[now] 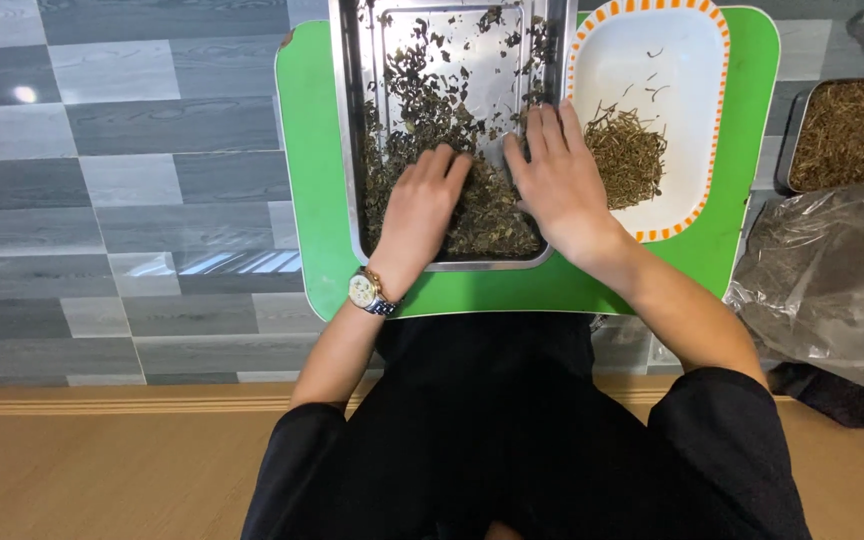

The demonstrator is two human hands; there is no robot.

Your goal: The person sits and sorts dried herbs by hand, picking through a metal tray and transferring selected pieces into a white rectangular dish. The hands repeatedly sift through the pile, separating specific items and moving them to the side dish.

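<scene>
A steel tray (350, 150) full of dried green leaves (487, 215) lies on a green board (312, 150). My left hand (422, 205), with a watch (367, 293) on its wrist, rests flat on the leaf pile in the tray's near left. My right hand (557, 175) lies palm down on the leaves at the tray's right side, fingers spread and pointing away. Neither hand grips anything that I can see. To the right of the tray stands a white plate (672, 60) with an orange-striped rim, and a heap of dried stems (627, 155) lies on it.
A second metal tray (797, 120) of brownish dried stems sits at the far right. Below it lies a crumpled clear plastic bag (822, 280). Grey tiled floor (122, 180) spreads to the left, with a wooden strip (102, 460) nearer me.
</scene>
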